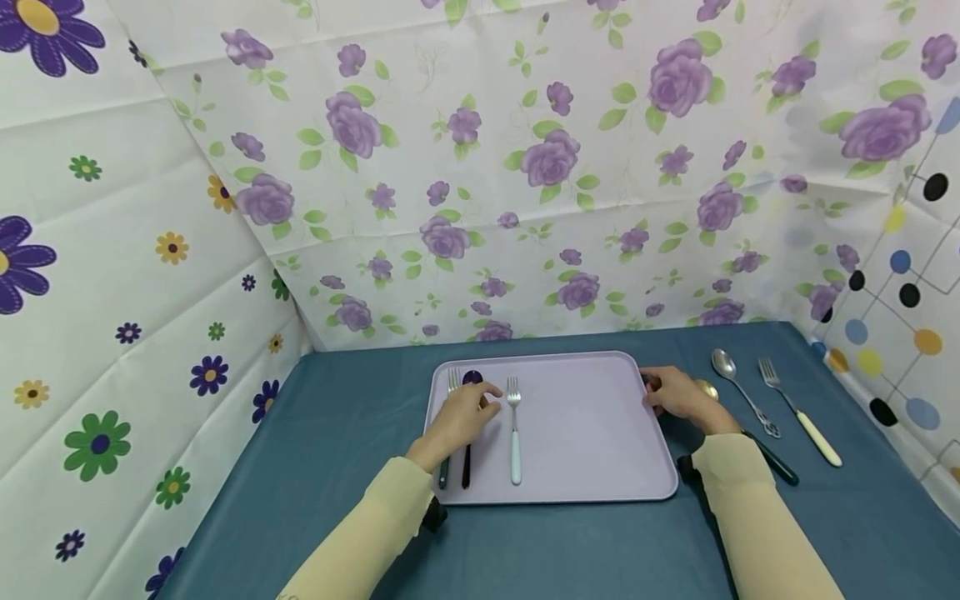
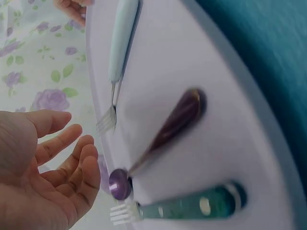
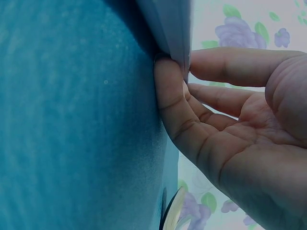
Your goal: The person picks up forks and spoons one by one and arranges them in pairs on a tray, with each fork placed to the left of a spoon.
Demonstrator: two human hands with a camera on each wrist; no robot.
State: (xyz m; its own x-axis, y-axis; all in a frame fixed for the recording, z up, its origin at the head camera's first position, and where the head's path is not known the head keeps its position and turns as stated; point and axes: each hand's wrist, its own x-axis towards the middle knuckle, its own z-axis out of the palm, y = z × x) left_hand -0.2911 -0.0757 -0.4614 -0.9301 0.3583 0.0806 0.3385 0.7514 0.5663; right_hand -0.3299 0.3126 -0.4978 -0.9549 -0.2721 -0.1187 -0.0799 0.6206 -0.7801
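Observation:
A pale lilac tray [image 1: 585, 433] lies on the blue cloth. My right hand [image 1: 678, 393] grips its right edge, thumb over the rim and fingers curled beneath, as the right wrist view shows. Over the tray's left part hovers my left hand [image 1: 457, 421], fingers loosely bent around nothing. Below that hand lie a purple spoon [image 2: 120, 184] with a dark handle and a fork with a green handle [image 2: 192, 206]; the head view has both partly hidden by the hand. Just right of them lies a fork with a pale blue handle [image 1: 515, 454].
Right of the tray, a gold spoon with a dark green handle [image 1: 780, 467] lies partly under my right forearm. Farther right are a silver spoon [image 1: 746, 392] and a fork with a cream handle [image 1: 817, 437]. Flowered cloth walls [image 1: 487, 208] stand behind and at the sides.

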